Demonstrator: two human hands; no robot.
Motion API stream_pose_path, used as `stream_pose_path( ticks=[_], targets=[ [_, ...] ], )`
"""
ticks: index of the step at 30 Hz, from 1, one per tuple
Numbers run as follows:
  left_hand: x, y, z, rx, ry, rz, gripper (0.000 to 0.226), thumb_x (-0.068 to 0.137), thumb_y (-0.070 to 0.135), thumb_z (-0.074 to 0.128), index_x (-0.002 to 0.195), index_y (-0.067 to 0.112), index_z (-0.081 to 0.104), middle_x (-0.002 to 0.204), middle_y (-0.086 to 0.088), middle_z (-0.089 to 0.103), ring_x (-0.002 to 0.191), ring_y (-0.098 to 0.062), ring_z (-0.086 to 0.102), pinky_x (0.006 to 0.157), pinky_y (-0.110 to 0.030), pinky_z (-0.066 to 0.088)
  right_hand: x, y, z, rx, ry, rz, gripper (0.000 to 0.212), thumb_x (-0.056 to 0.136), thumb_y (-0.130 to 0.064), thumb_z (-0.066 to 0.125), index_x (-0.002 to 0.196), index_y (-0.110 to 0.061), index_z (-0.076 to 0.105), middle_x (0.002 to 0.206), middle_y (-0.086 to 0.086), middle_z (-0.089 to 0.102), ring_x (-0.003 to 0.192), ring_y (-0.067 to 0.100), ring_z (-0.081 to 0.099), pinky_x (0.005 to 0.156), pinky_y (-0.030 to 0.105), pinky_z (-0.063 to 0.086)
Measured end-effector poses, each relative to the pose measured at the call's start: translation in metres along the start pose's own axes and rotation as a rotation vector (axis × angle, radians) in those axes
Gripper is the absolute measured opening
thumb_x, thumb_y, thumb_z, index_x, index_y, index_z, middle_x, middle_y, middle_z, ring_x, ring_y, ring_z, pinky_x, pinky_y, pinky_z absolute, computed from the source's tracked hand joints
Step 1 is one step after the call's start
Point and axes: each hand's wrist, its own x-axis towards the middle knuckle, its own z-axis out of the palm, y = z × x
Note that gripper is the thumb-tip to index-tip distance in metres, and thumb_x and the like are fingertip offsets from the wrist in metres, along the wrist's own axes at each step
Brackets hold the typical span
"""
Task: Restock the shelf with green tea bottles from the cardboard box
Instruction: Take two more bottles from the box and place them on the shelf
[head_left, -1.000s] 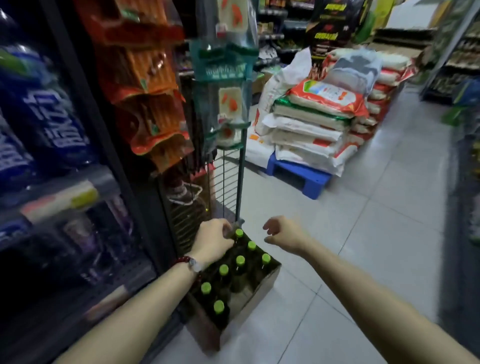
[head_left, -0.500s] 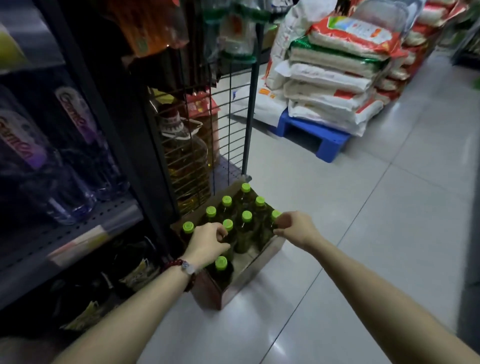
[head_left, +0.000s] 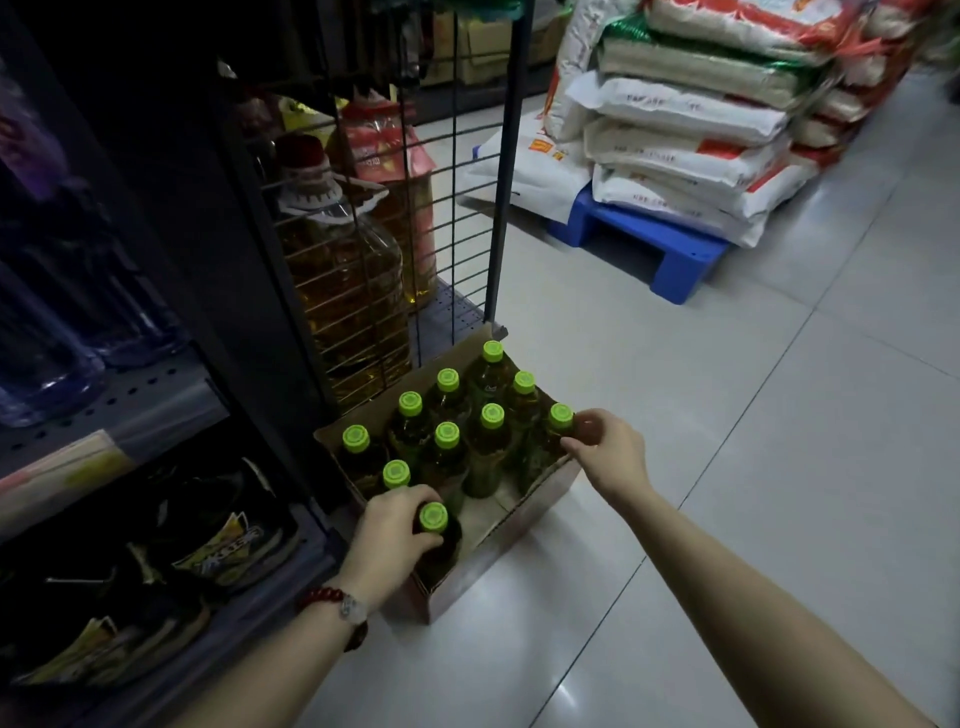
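Observation:
An open cardboard box (head_left: 524, 525) stands on the tiled floor beside the dark shelf (head_left: 130, 400). Several green tea bottles with lime-green caps (head_left: 447, 434) stand upright in it. My left hand (head_left: 387, 535) grips the neck of the nearest bottle (head_left: 434, 517) at the box's front corner. My right hand (head_left: 610, 449) pinches the neck of the bottle (head_left: 561, 415) at the box's right edge. Both bottles still stand inside the box.
Large cooking oil jugs (head_left: 343, 280) sit behind a wire grid rack (head_left: 498, 171) just beyond the box. Stacked rice sacks (head_left: 691, 130) rest on a blue pallet (head_left: 649, 254) at the back right. Snack bags (head_left: 156, 561) fill the lowest shelf at left.
The view has tilted down and come closer to the box. My left hand moved to the front corner bottle and closed on it. My right hand closed on the right-edge bottle.

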Motion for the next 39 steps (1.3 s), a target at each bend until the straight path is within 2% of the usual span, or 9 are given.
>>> stream_pose_path(
  ticks=[5,11,17,24,27,30,33,36,39],
  targets=[
    [0.013,0.014,0.018,-0.122,0.06,0.031,0.031,0.083,0.017,0.068,0.112,0.016,0.057,0.099,0.004,0.059,0.093,-0.012,0.054,0.078,-0.017,0.036,0.013,0.006,0.014,0.063,0.002,0.011,0.04,0.076,-0.014,0.078,0.112,-0.008,0.065,0.108,0.011,0.07,0.104,0.025,0.064,0.088,0.026,0.045],
    [0.024,0.018,0.038,-0.261,0.138,-0.003,0.026,0.09,0.021,0.059,0.114,0.018,0.05,0.079,0.01,0.052,0.069,-0.009,0.047,0.056,-0.012,0.033,0.027,0.012,0.03,0.089,0.022,-0.001,0.037,0.072,-0.018,0.081,0.107,-0.012,0.07,0.105,0.007,0.072,0.102,0.024,0.064,0.092,0.034,0.049],
    [0.029,0.014,0.053,-0.275,0.201,-0.054,0.039,0.078,0.027,0.074,0.112,0.014,0.059,0.105,-0.001,0.061,0.099,-0.015,0.056,0.077,-0.015,0.034,0.043,0.026,0.047,0.005,0.01,-0.021,0.036,0.064,-0.032,0.085,0.095,-0.018,0.074,0.095,0.009,0.07,0.098,0.026,0.062,0.072,0.026,0.04],
    [0.034,0.013,0.061,-0.338,0.251,-0.083,0.042,0.076,0.028,0.075,0.113,0.012,0.064,0.111,0.003,0.058,0.098,-0.004,0.048,0.084,-0.015,0.034,0.044,0.037,0.055,0.154,0.068,-0.012,0.045,0.063,-0.03,0.088,0.103,-0.017,0.074,0.105,0.002,0.052,0.108,0.028,0.056,0.098,0.039,0.047],
    [0.034,0.01,0.067,-0.419,0.206,-0.085,0.039,0.078,0.029,0.074,0.113,0.017,0.064,0.112,0.006,0.06,0.101,-0.007,0.052,0.084,-0.019,0.037,0.042,0.036,0.062,0.124,0.081,-0.049,0.051,0.059,-0.04,0.087,0.105,-0.021,0.074,0.113,0.002,0.059,0.113,0.027,0.052,0.097,0.034,0.043],
    [0.037,0.007,0.073,-0.53,0.132,-0.14,0.039,0.077,0.028,0.075,0.114,0.021,0.066,0.115,0.006,0.063,0.108,-0.01,0.056,0.089,-0.023,0.041,0.04,0.032,0.068,0.042,0.1,-0.052,0.05,0.061,-0.052,0.082,0.104,-0.029,0.07,0.11,-0.007,0.067,0.11,0.02,0.055,0.084,0.028,0.038],
    [0.039,0.005,0.074,-0.589,0.131,-0.197,0.042,0.074,0.03,0.077,0.114,0.021,0.066,0.116,0.005,0.064,0.111,-0.013,0.057,0.097,-0.031,0.045,0.04,0.033,0.07,0.057,0.104,-0.063,0.043,0.063,-0.057,0.076,0.095,-0.03,0.07,0.097,-0.01,0.071,0.101,0.021,0.061,0.087,0.038,0.047],
    [0.04,0.007,0.075,-0.607,0.152,-0.218,0.041,0.073,0.027,0.078,0.112,0.019,0.068,0.113,0.005,0.061,0.107,-0.011,0.056,0.093,-0.026,0.043,0.041,0.035,0.07,0.127,0.065,-0.047,0.047,0.056,-0.065,0.071,0.087,-0.03,0.073,0.091,-0.01,0.072,0.093,0.017,0.065,0.085,0.046,0.051],
    [0.04,0.015,0.075,-0.631,0.18,-0.244,0.041,0.069,0.026,0.082,0.107,0.019,0.07,0.111,0.005,0.059,0.101,-0.008,0.053,0.088,-0.022,0.038,0.041,0.035,0.066,0.24,0.005,-0.013,0.036,0.058,-0.05,0.082,0.086,-0.029,0.075,0.094,-0.011,0.073,0.096,0.013,0.066,0.09,0.046,0.051]
  ],
)
